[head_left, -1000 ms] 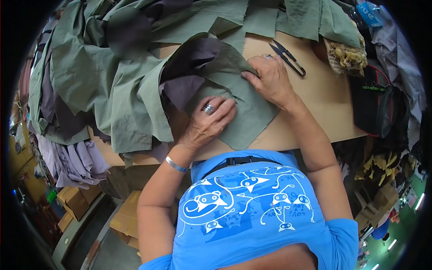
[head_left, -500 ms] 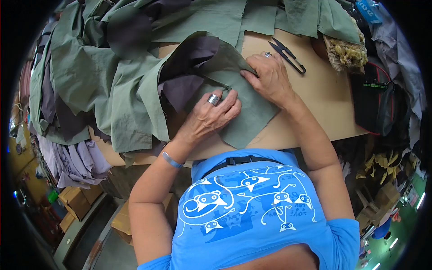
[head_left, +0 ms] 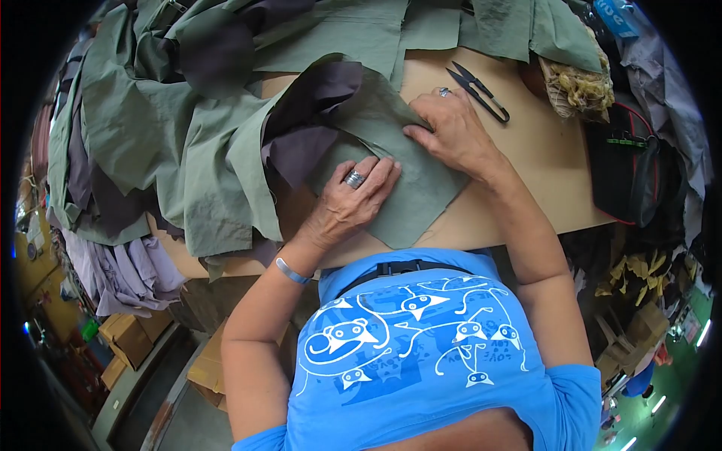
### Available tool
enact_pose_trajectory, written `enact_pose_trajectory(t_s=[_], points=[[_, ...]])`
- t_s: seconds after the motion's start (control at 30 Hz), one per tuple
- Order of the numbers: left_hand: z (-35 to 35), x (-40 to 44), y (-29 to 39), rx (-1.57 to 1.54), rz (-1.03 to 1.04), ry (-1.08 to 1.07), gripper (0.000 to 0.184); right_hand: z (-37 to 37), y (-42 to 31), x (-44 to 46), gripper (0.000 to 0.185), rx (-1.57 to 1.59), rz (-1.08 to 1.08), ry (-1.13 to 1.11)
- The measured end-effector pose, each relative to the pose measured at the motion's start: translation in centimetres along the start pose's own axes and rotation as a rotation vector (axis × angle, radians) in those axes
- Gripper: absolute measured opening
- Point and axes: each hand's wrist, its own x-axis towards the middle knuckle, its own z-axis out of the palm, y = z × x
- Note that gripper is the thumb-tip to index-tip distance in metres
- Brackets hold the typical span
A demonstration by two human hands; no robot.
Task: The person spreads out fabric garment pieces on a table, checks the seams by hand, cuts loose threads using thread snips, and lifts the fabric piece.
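A piece of green fabric [head_left: 414, 192] lies in front of me, with a fold running across it between my hands. My left hand [head_left: 353, 199], wearing a wide silver ring, presses its bent fingers onto the cloth beside that fold; the thumb is mostly hidden. On the other side my right hand [head_left: 455, 135] pinches the cloth's upper edge between thumb and fingers. Dark purple fabric [head_left: 308, 128] shows inside the raised, curled part of the green cloth to the left. Black thread snips [head_left: 479, 92] lie on the table beyond my right hand.
Green and dark cloth [head_left: 150, 135] heaps up on the left, and more green panels [head_left: 331, 41] lie along the back of the tan table [head_left: 541, 177]. A black bag [head_left: 628, 165] stands at the right edge. Cardboard boxes [head_left: 128, 338] are on the lower left.
My left fingers have moved slightly down from the fold and now rest flatter on the green fabric. The bunched spot at the fold has smoothed out. My right hand has barely shifted.
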Motion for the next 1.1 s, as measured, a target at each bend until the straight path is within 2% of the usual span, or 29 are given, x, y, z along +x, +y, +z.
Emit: enact_pose_trajectory(t_s=[0.43, 0.57, 0.63, 0.7, 0.8, 0.9, 1.0, 1.1], points=[[-0.4, 0.3, 0.8, 0.058, -0.037, -0.026, 0.044, -0.2, 0.3, 0.2, 0.020, 0.053, -0.020, 0.031], [-0.4, 0.3, 0.7, 0.091, 0.087, 0.008, 0.039, 0.1, 0.4, 0.2, 0.020, 0.039, -0.025, 0.045], [-0.7, 0.4, 0.7, 0.070, 0.087, -0.017, 0.039, 0.2, 0.3, 0.2, 0.020, 0.047, -0.022, 0.052], [0.0, 0.2, 0.8, 0.056, -0.005, -0.017, 0.039, 0.1, 0.3, 0.2, 0.020, 0.055, -0.021, 0.056], [0.3, 0.3, 1.1, 0.037, -0.066, 0.007, 0.039, -0.4, 0.4, 0.2, 0.022, -0.015, 0.044, -0.112], [0.5, -0.1, 0.8, -0.043, -0.091, 0.041, 0.038, -0.6, -0.1, -0.8, 0.046, -0.193, -0.034, 0.110], [0.7, -0.1, 0.7, -0.068, -0.133, 0.048, 0.038, -1.3, -0.5, -1.4, 0.077, -0.236, -0.166, 0.156], [0.6, 0.0, 0.8, -0.069, -0.141, 0.050, 0.039, -0.6, -0.9, -1.4, 0.082, -0.270, -0.244, 0.038]])
